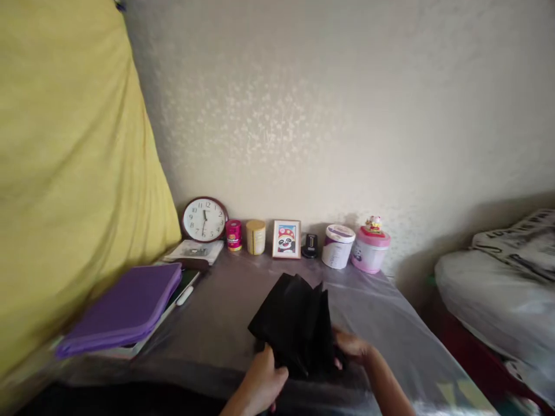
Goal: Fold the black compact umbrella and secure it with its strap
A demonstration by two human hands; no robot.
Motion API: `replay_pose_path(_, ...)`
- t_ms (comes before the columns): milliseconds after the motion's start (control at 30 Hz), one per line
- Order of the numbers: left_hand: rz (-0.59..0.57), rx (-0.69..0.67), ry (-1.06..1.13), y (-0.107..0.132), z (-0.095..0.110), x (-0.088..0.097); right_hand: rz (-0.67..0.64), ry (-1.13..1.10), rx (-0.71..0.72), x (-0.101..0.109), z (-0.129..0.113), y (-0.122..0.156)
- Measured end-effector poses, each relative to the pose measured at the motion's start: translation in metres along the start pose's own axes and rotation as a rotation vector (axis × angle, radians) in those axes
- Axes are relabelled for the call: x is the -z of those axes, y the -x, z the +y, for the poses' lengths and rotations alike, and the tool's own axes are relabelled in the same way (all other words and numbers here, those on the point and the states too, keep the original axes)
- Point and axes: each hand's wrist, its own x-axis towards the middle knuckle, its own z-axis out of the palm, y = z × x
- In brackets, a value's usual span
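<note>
a person's two bare hands work a piece of black fabric [295, 323] at the near edge of a bench [217, 323] covered in clear plastic sheeting. the left hand [262, 384] is curled closed around the lower left corner of the fabric, fingers wrapped over its edge. the right hand [353, 346] grips the fabric's lower right side, partly tucked behind the cloth, so its fingers are mostly hidden. the fabric stands up in loose folds between the two hands, its upper edge lifted off the bench and pointing toward the wall.

to the left on the bench lies a purple folder [125, 309] resting on top of a flat stack of papers, with a small white object just beside its right edge. a yellow curtain [65, 173] hangs over the left of the scene. along the back wall stand, from left to right, a round wall clock [204, 219] leaning against the wall, a booklet [195, 252] lying flat in front of it, a small red tin [233, 234], a yellow canister [255, 237], a framed panda picture [286, 238], a small black device [310, 245], a white tub [338, 245] and a pink tub [370, 248] topped with a small figurine [373, 223]. to the right, well apart from the bench, a bed [498, 294] carries pale bedding and a printed pillow [520, 237].
</note>
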Motion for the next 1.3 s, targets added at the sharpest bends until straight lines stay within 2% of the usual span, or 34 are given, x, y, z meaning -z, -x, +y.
replay_pose_path(67, 0.008, -0.039, -0.039, 0.002, 0.001, -0.001, 0.059, 0.002, 0.028, 0.006, 0.0, 0.016)
replay_pose_path(133, -0.02, -0.076, -0.033, 0.005, 0.003, 0.0, 0.049, 0.026, 0.049, 0.014, 0.001, 0.033)
replay_pose_path(267, -0.138, -0.109, 0.128, 0.013, 0.001, 0.004, 0.074, 0.092, 0.093, 0.028, 0.006, 0.059)
replay_pose_path(367, -0.183, -0.082, 0.205, 0.017, -0.001, 0.004, 0.111, 0.148, 0.093, 0.033, 0.008, 0.064)
replay_pose_path(467, -0.105, -0.06, 0.113, 0.016, -0.001, 0.003, 0.158, 0.23, 0.038, 0.038, 0.007, 0.064)
replay_pose_path(633, 0.159, -0.099, -0.307, 0.008, 0.001, 0.004, 0.3, 0.297, -0.076, 0.051, 0.011, 0.073)
replay_pose_path(700, 0.144, -0.116, -0.314, 0.009, 0.003, 0.003, 0.341, 0.327, -0.114, 0.057, 0.018, 0.078)
replay_pose_path(767, 0.018, -0.073, -0.173, 0.012, 0.005, 0.001, 0.374, 0.386, -0.132, 0.063, 0.025, 0.082)
replay_pose_path(833, -0.068, -0.006, -0.068, 0.015, 0.006, -0.002, 0.472, 0.516, -0.096, 0.067, 0.026, 0.084)
replay_pose_path(900, -0.022, -0.012, -0.136, 0.017, 0.005, -0.007, 0.697, 0.697, 0.011, 0.066, 0.017, 0.084)
replay_pose_path(967, 0.077, -0.068, -0.306, 0.017, 0.003, -0.011, 0.96, 0.843, 0.174, 0.056, -0.004, 0.08)
replay_pose_path(1033, 0.125, -0.096, -0.434, 0.017, 0.003, -0.014, 1.006, 0.871, 0.336, 0.036, -0.033, 0.075)
replay_pose_path(1100, 0.115, -0.083, -0.499, 0.019, 0.005, -0.016, 0.972, 0.911, 0.476, 0.008, -0.061, 0.067)
replay_pose_path(1167, 0.1, -0.085, -0.541, 0.021, 0.009, -0.017, 0.87, 0.995, 0.56, -0.021, -0.082, 0.057)
replay_pose_path(1233, 0.095, -0.091, -0.582, 0.023, 0.013, -0.016, 0.794, 1.123, 0.541, -0.046, -0.094, 0.046)
replay_pose_path(1300, 0.087, -0.092, -0.613, 0.026, 0.017, -0.016, 0.743, 1.252, 0.476, -0.061, -0.097, 0.034)
